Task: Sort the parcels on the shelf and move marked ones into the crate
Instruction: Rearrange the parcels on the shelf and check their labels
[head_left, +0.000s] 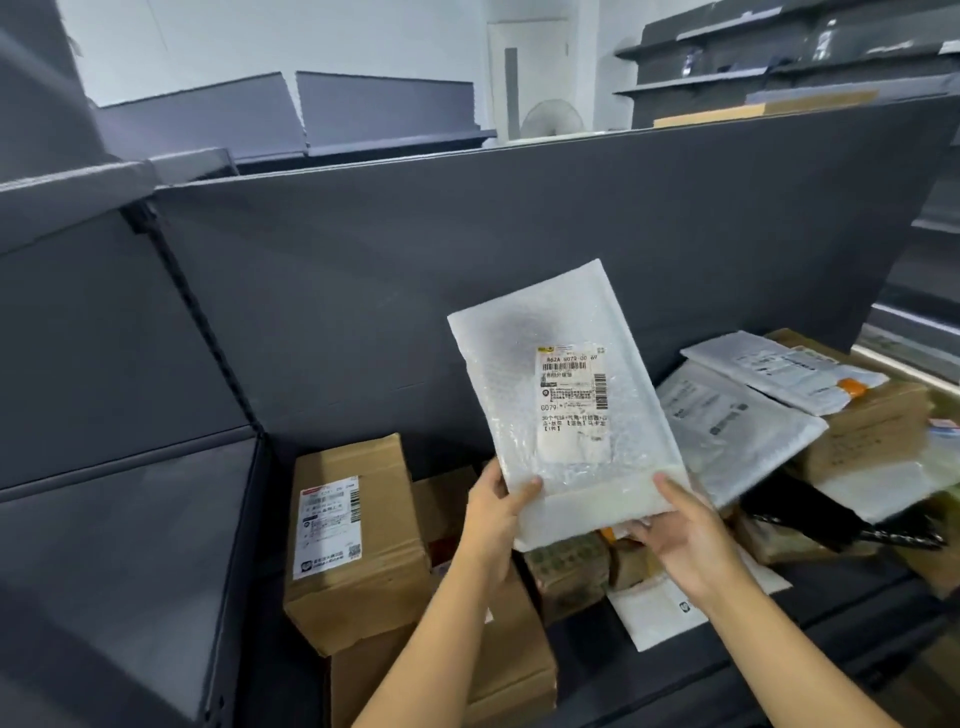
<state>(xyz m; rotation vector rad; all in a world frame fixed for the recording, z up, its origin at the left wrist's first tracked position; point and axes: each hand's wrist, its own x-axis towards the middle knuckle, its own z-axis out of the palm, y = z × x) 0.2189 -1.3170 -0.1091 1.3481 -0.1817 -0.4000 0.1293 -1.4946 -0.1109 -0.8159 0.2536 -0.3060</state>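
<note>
Your fingers (529, 489) pinch the bottom edge of a white bubble mailer (519, 364): left hand (491, 519) at the left corner, right hand (680, 540) at the right. You hold it upright in front of the shelf (467, 234), above a cardboard box (363, 597), its label (571, 395) facing you. The print seems to read G079. More mailers (737, 415) lie stacked to the right.

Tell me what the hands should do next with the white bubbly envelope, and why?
Probably tilt the bubble mailer a little closer and check its label for a mark. Both the left hand and right hand grip its bottom edge, holding it upright with the label facing the camera.
</note>
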